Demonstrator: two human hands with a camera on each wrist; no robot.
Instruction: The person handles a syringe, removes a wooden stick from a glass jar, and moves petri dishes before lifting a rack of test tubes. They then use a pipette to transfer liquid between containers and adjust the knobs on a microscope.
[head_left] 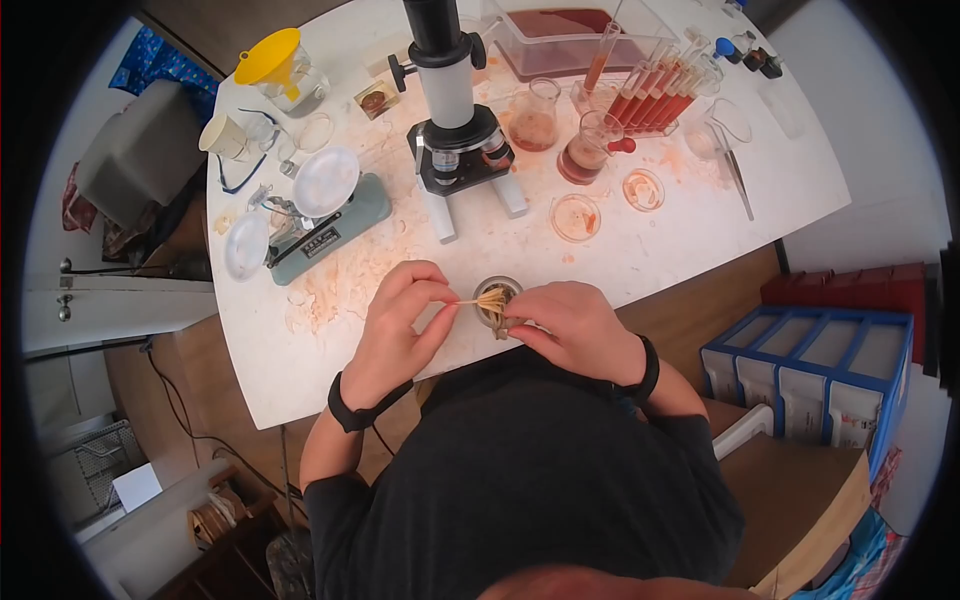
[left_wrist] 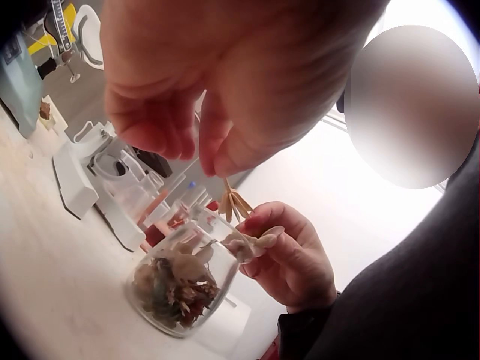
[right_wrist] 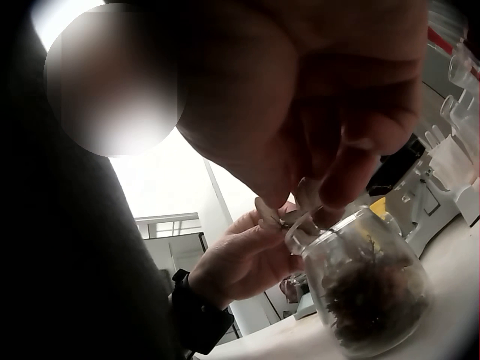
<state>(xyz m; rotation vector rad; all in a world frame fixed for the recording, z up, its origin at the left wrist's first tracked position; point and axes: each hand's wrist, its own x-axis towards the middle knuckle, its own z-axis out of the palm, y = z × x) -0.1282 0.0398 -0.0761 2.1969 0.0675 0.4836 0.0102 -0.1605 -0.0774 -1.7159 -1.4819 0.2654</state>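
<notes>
A white table (head_left: 700, 215) with a rounded near edge fills the middle of the head view; its top is smeared with orange stains, thickest near the front left. It stands on a brown wooden floor (head_left: 190, 370). To the right of the table sits a blue rack (head_left: 810, 360) divided into 4 white compartments, with a red box (head_left: 850, 290) just behind it. At the left edge there is a white door (head_left: 110, 305) with a metal handle, and beyond it a grey chair (head_left: 140, 150) with blue patterned fabric (head_left: 160, 62) behind it. Bright, even light falls across the tabletop. In both wrist views, a pale ceiling glows overhead.
</notes>
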